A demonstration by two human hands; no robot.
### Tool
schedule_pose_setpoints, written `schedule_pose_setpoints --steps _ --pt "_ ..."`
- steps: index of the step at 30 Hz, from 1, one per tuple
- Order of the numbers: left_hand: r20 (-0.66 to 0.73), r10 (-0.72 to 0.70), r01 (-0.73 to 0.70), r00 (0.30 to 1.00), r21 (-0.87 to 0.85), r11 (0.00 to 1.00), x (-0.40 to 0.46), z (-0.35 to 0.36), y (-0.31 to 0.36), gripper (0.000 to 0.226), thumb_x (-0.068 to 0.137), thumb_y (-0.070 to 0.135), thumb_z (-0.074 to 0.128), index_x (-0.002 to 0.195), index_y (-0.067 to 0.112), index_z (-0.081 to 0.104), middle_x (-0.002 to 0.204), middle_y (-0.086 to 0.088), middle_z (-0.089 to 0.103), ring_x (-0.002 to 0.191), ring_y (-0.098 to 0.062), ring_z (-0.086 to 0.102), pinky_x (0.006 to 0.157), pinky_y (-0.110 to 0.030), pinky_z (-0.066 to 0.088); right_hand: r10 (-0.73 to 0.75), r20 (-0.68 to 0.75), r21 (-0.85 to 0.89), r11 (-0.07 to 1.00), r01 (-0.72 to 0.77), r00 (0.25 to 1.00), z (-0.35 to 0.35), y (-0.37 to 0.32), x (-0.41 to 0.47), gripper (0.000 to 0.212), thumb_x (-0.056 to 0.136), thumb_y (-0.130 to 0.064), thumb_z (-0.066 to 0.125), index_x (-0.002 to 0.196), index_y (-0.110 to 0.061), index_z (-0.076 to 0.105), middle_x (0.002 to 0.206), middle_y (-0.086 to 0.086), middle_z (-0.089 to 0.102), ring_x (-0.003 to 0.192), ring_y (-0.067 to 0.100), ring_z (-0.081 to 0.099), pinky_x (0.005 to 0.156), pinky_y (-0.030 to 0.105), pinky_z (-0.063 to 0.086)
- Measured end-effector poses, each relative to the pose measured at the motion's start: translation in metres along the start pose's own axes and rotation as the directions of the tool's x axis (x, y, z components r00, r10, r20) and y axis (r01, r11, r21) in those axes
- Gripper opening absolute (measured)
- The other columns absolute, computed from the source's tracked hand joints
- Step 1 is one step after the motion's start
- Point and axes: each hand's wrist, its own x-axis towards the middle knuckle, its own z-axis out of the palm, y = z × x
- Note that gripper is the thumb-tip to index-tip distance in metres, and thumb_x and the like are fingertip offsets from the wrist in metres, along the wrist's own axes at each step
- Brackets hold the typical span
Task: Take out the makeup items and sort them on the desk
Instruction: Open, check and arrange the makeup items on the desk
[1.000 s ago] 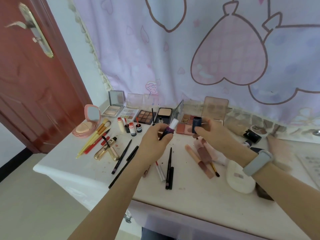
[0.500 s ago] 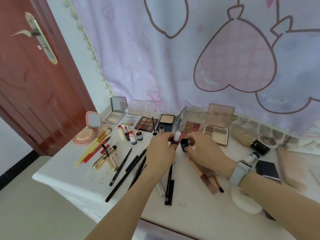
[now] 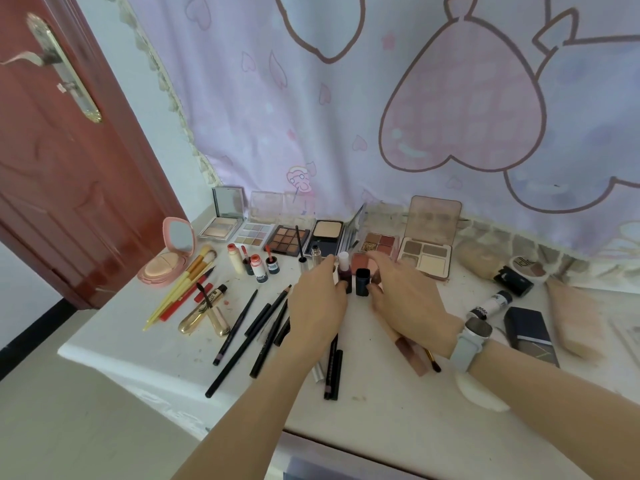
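We steady the purple bottle [image 3: 344, 274] with our left hand [image 3: 317, 303] and pinch the dark cap [image 3: 362, 281] with our right hand [image 3: 403, 299]; a nudge could topple either.

Legible text is scarce here. You can read "Idle", or something close to it, in dark letters on the white lid of the round compact [image 3: 527, 267] at right. The small white-labelled bottles [image 3: 260, 270] and the white tube [image 3: 489, 304] carry dark print too blurred for you to read.
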Motion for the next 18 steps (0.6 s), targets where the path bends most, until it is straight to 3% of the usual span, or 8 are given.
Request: schedule_pose_setpoints --steps 4,8,11,13,16,18 --pt "-0.037 0.017 -0.020 0.999 -0.096 0.995 -0.016 -0.010 -0.009 0.040 0.090 0.020 0.056 0.129 0.023 0.050 0.121 0.006 0.060 0.096 -0.019 0.060 0.082 -0.029 0.044 -0.051 -0.038 -0.003 0.999 0.051 0.998 -0.014 0.003 -0.014 0.027 0.091 -0.030 0.049 0.117 -0.024 0.050 0.107 -0.007 0.058 0.100 0.013 0.049 0.072 0.022 0.034" --pt "-0.067 0.052 -0.063 0.996 -0.181 0.981 -0.038 -0.019 -0.018 0.034 0.089 0.021 0.057 0.123 0.021 0.055 0.114 0.009 0.059 0.086 -0.008 0.054 0.083 -0.024 0.045 -0.326 0.056 -0.319 0.890 0.326 0.944 -0.018 0.002 -0.031 0.025 0.088 -0.033 0.051 0.100 -0.014 0.061 0.096 0.003 0.064 0.092 0.024 0.052 0.075 0.031 0.039" --pt "-0.111 0.042 -0.067 0.993 -0.232 0.970 -0.053 -0.024 -0.023 0.028 0.088 0.020 0.057 0.117 0.021 0.059 0.105 0.008 0.060 0.091 -0.009 0.054 0.085 -0.025 0.044 -0.336 0.199 -0.421 0.819 0.390 0.921 -0.011 -0.005 -0.035 0.028 0.091 -0.031 0.042 0.109 -0.014 0.055 0.102 0.005 0.061 0.097 0.026 0.048 0.078 0.034 0.035" --pt "-0.119 0.044 -0.074 0.992 -0.265 0.961 -0.062 -0.028 -0.026 0.025 0.089 0.018 0.057 0.114 0.019 0.061 0.102 0.009 0.059 0.095 -0.010 0.056 0.087 -0.026 0.045 -0.314 0.245 -0.433 0.811 0.394 0.917 -0.008 -0.010 -0.035 0.028 0.093 -0.024 0.037 0.117 -0.015 0.049 0.108 0.004 0.058 0.100 0.025 0.046 0.081 0.034 0.033" --pt "-0.107 0.032 -0.067 0.994 -0.343 0.937 -0.072 -0.034 -0.032 0.022 0.089 0.016 0.058 0.110 0.018 0.063 0.099 0.009 0.061 0.091 -0.005 0.058 0.084 -0.023 0.048 -0.306 0.206 -0.404 0.838 0.366 0.929 -0.010 -0.018 -0.036 0.028 0.094 -0.021 0.034 0.117 -0.015 0.050 0.108 0.003 0.059 0.098 0.023 0.048 0.082 0.032 0.035" --pt "-0.083 0.004 -0.038 0.997 -0.410 0.911 -0.079 -0.038 -0.035 0.021 0.089 0.016 0.058 0.107 0.023 0.063 0.098 0.011 0.064 0.088 0.000 0.058 0.078 -0.013 0.048 -0.251 0.109 -0.146 0.953 0.265 0.962 -0.022 -0.023 -0.035 0.027 0.095 -0.025 0.036 0.115 -0.019 0.054 0.100 -0.002 0.062 0.089 0.015 0.053 0.077 0.026 0.040"
